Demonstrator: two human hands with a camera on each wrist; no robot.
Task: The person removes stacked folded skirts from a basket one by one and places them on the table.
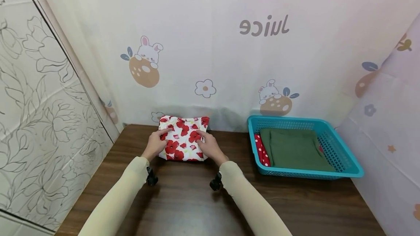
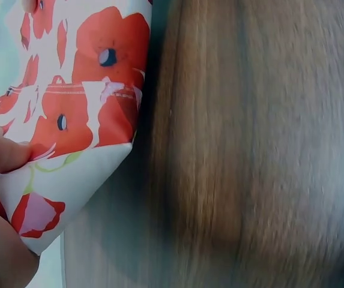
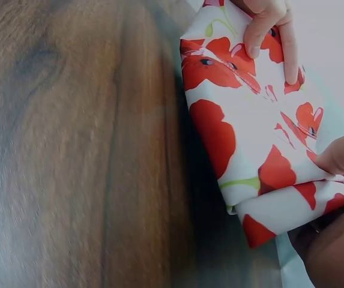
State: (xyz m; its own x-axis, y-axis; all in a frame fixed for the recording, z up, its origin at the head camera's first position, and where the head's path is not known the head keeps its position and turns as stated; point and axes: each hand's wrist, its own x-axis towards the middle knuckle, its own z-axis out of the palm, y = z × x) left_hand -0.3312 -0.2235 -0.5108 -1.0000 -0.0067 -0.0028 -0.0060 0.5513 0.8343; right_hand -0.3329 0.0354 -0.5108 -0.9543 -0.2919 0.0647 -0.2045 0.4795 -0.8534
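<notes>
A folded white cloth with red flowers (image 1: 183,139) lies at the back of the wooden table, near the wall sheet. My left hand (image 1: 155,143) pinches its left edge; in the left wrist view a finger (image 2: 6,150) lies on top and the cloth's corner folds down between the digits. My right hand (image 1: 211,146) grips the opposite edge, and in the right wrist view the right hand (image 3: 334,234) has the folded end between its fingers and thumb. A stitched hem shows on the cloth in the left wrist view.
On the right of the table stands a blue plastic basket (image 1: 311,175), holding a folded dark green cloth (image 1: 293,150) and a red cloth with white dots (image 1: 261,151). Behind the table hangs a printed sheet (image 1: 210,46). The dark wooden table (image 1: 183,199) extends toward me.
</notes>
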